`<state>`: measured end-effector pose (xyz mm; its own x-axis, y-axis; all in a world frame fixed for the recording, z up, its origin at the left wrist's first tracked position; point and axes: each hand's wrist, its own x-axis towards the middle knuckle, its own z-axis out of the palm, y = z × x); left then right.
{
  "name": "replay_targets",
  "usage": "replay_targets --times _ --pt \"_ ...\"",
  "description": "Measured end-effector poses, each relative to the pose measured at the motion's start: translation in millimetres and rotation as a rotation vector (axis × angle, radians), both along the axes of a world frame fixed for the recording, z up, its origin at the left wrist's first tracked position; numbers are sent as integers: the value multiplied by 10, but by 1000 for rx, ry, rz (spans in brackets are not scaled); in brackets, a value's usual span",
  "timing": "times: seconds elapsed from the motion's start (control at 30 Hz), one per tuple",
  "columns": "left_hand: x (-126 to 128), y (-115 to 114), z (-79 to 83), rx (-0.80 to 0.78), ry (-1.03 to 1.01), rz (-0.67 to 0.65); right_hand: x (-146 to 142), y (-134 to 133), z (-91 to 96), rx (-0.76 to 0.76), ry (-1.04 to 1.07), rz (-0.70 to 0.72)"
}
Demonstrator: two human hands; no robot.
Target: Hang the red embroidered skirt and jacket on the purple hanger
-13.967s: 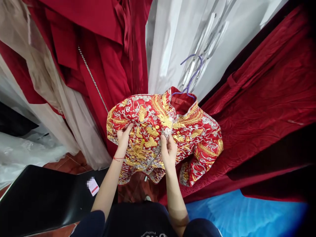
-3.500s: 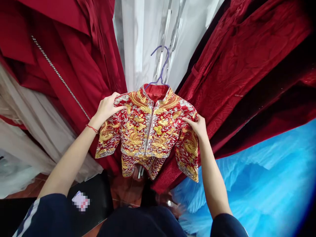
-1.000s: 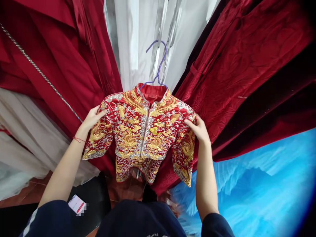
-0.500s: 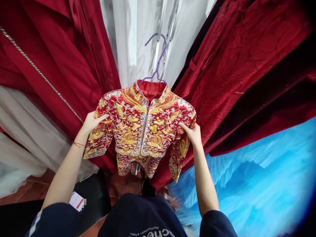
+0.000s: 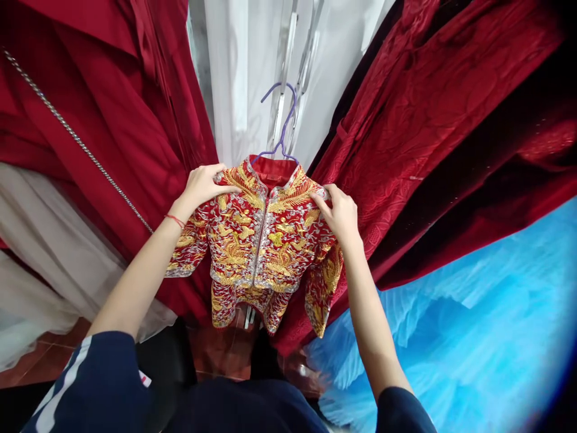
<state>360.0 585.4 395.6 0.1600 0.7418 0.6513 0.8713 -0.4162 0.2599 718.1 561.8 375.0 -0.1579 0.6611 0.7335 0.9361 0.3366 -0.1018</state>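
Observation:
In front of me is a red jacket (image 5: 259,240), embroidered in gold and silver, with a stand-up collar and a front closure. It is on a purple hanger (image 5: 283,129), whose hook sticks up above the collar with a metal rail behind it; I cannot tell if the hook rests on anything. My left hand (image 5: 205,185) pinches the jacket's shoulder on the left, thumb on the front and fingers behind. At the opposite shoulder, my right hand (image 5: 338,210) grips the cloth the same way. Both sleeves hang down below my hands.
Dark red gowns (image 5: 103,108) hang on the left, with a silver chain (image 5: 76,138) across them. More red garments (image 5: 406,120) hang on the right, above a bright blue ruffled gown (image 5: 473,313). White fabric (image 5: 229,72) is behind. A black seat (image 5: 169,361) stands low at left.
Both hands have moved up from the upper sleeves to the shoulders of the jacket and closer together. The hanger and collar sit slightly lower in view.

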Motion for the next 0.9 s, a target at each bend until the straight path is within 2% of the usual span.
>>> replay_targets --times 0.13,0.23,0.33,0.43,0.53,0.63,0.73,0.9 --pt "-12 11 -81 43 17 85 -70 172 3 26 40 -101" --pt "13 -65 -120 73 17 116 -52 221 -37 45 69 -100" --pt "38 -110 -116 87 14 122 -62 176 -28 1 65 -89" --pt "56 -123 -120 105 2 122 -246 55 -29 18 52 -129" --pt "81 -132 -154 124 -15 135 -584 -57 -97 105 80 -155" --pt "107 -145 -196 131 -29 140 -853 -85 -180 125 123 -152" --pt "122 -154 -224 131 -38 139 -922 -53 -221 112 145 -144" --pt "120 -155 -244 148 -37 142 -863 -32 -242 122 156 -124"
